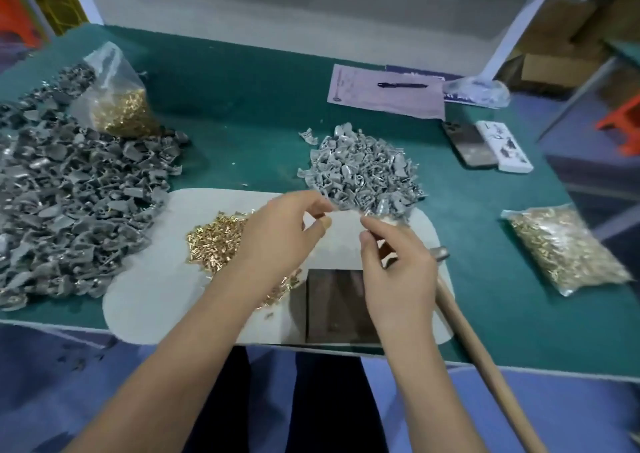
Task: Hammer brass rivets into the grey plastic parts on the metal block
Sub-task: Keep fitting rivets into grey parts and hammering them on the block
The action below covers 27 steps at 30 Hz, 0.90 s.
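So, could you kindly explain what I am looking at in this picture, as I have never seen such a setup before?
There is no machine here: a person wears a camera on the head, so you look down at their own two bare hands over a green bench. The left hand and the right hand meet above a pale mat, each pinching something small; blur hides exactly what. On the mat lie loose brass rivets and a dark metal block. A hammer lies by the right hand, unheld. A big heap of grey parts sits at the left, a smaller pile behind the hands. Two bags of rivets, papers with a pen and a phone lie further off.
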Tool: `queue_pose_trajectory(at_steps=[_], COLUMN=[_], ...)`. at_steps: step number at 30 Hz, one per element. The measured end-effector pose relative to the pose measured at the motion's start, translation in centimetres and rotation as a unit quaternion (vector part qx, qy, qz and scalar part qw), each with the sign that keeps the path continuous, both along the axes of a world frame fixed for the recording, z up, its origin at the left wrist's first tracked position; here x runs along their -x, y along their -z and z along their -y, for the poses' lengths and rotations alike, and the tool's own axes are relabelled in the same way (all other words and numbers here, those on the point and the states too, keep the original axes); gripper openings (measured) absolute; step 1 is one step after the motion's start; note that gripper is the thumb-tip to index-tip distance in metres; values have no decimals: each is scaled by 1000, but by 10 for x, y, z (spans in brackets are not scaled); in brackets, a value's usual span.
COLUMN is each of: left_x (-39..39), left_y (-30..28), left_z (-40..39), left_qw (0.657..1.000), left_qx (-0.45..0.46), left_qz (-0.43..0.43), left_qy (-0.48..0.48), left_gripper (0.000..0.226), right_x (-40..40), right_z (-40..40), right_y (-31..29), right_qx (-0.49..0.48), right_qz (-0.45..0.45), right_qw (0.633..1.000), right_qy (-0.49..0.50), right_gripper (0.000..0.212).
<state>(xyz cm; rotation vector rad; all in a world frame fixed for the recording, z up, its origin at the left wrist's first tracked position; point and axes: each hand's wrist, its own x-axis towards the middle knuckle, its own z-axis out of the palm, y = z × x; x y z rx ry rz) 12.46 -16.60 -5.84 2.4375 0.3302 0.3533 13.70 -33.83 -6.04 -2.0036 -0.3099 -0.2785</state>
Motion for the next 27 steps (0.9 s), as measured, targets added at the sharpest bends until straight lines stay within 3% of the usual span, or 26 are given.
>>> queue_pose_trajectory(at_steps=[4, 9, 18, 22, 27], left_x=[-52, -77, -78, -67, -17], left_y=[-1, 6, -1, -13, -29], left_z=[1, 7, 13, 14, 19], left_qw=[998, 991, 987, 995, 990], left_qx=[-66, -131, -138, -98, 66], left_qz=[-12, -42, -79, -10, 123], left_qy=[-7, 5, 21, 9, 8], left_gripper=[16, 13, 35, 35, 42], right_x=[0, 1, 2, 2, 2], right_z=[2, 3, 3, 3, 3], right_y=[6, 11, 12, 10, 6], right_qx=[-68, -49, -48, -52, -70], right_qz=[-49, -35, -14, -12, -27], right_qw=[997, 998, 998, 998, 996], right_qy=[-4, -29, -41, -42, -38], right_gripper=[21, 14, 14, 13, 18])
